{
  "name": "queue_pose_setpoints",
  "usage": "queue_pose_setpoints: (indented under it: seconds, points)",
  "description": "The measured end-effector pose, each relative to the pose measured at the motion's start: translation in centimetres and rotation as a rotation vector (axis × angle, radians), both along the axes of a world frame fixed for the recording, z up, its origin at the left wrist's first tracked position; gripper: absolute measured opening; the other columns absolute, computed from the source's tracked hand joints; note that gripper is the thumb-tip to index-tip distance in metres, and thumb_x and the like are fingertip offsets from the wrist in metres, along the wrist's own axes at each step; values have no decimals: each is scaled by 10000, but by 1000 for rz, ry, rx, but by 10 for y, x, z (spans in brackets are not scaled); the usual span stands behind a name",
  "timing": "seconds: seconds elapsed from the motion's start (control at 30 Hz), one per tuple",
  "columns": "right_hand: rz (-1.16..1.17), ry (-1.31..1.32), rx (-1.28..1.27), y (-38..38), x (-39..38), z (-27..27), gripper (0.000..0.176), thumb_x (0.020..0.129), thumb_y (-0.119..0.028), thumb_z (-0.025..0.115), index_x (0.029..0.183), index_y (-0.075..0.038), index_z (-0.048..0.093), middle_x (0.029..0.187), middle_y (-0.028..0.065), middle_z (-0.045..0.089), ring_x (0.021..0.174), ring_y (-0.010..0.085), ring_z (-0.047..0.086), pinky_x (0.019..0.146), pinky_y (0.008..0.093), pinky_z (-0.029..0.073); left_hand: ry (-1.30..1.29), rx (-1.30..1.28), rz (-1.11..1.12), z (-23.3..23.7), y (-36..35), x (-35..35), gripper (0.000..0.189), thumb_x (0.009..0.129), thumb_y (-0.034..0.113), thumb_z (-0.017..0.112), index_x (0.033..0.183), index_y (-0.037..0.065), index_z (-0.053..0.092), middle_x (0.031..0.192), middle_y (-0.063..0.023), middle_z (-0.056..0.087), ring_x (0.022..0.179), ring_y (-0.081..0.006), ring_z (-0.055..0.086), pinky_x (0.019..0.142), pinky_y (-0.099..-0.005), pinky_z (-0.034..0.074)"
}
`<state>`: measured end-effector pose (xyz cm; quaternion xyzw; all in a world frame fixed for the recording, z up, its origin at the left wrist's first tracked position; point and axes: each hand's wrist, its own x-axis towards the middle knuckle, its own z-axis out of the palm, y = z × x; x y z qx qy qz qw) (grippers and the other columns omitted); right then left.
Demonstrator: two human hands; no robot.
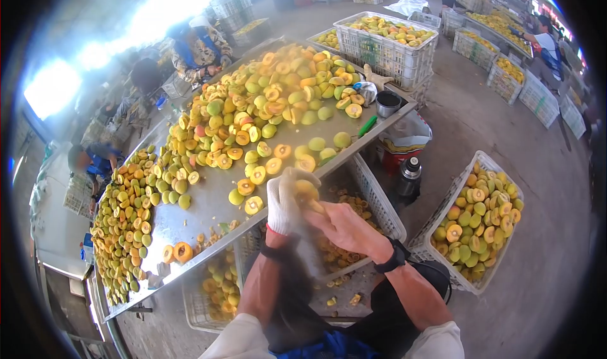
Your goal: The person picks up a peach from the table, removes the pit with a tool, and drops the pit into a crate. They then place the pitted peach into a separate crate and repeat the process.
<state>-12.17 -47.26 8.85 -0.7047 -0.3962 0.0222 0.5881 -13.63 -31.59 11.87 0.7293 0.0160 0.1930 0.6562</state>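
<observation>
In a white knit glove, my left hand [284,201] is closed around a yellow peach [306,192] at the near edge of the metal table [208,223]. My bare right hand [348,229] meets it from the right, its fingers curled in against the fruit. Blur hides whatever those fingers grip. Halved and whole peaches [259,96] are heaped across the table, many with cut faces up. Below my hands, a crate [386,204] holds small brownish-yellow pieces.
On my right stands a crate of peach halves [477,213], with a black flask [410,177] behind it. A metal cup [387,103] and a green-handled tool [367,126] lie along the table's edge. People sit across the table, including one in a patterned sleeve [201,52].
</observation>
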Motion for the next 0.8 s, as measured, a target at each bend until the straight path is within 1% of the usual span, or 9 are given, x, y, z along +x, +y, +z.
queue_pose_setpoints:
  seconds: [0.03,0.13,0.23,0.33,0.43,0.5,0.53,0.57,0.8]
  points:
    - [36,-45,66,0,1,-1,384,1067,-342,567,879,-7,573,634,214,588,534,386,576,509,439,450,13,-28,-16,1,-1,-1,670,1120,449,327,886,-52,705,655,-85,645,566,-139,586,554,-261,462]
    - [282,845,-136,-9,-3,18,466,1090,-424,528,794,-63,531,579,17,473,425,146,435,399,307,338,28,-121,-52,2,-2,-2,676,1114,454,330,876,-50,712,669,-86,652,580,-148,600,549,-259,463]
    - [425,1057,-38,-12,2,18,491,1092,-477,509,760,-117,479,613,-79,378,441,13,333,372,215,252,19,-264,-31,1,-6,5,677,1103,488,343,875,-30,715,698,-85,662,587,-152,610,539,-249,464]
    - [438,1114,20,-10,4,16,505,1083,-500,516,739,-136,452,605,-72,384,418,22,316,359,209,241,72,-518,12,2,-12,15,664,1090,539,359,916,6,715,735,-82,676,597,-146,614,526,-244,459]
    - [304,982,33,1,-5,9,522,1075,-493,535,762,-77,497,601,-29,418,445,73,402,397,268,331,175,-779,38,-8,-3,25,628,1081,568,376,982,42,706,766,-78,688,602,-138,611,515,-246,450]
    - [154,607,10,2,-6,-1,498,1067,-467,553,847,-20,554,616,37,486,506,153,488,485,337,414,218,-830,193,-3,-2,25,608,1079,577,382,1024,60,697,784,-75,696,609,-135,611,516,-251,451]
    - [75,416,5,1,-7,-3,494,1063,-454,563,889,8,583,624,70,521,537,193,531,529,372,455,168,-724,255,3,-2,21,607,1080,577,381,1027,62,697,792,-73,697,608,-136,610,513,-252,452]
    - [7,352,-116,-6,-4,-3,437,1040,-385,592,1068,50,619,728,203,638,701,370,652,703,481,498,113,-613,314,13,1,15,606,1081,577,380,1029,64,697,799,-72,699,606,-136,608,509,-254,453]
    - [-170,8,-560,-31,-17,-26,358,1043,-319,567,969,29,528,742,283,649,744,493,646,670,570,475,56,-37,373,58,88,-90,630,1106,516,328,1018,15,699,814,-78,704,688,-137,650,537,-267,483]
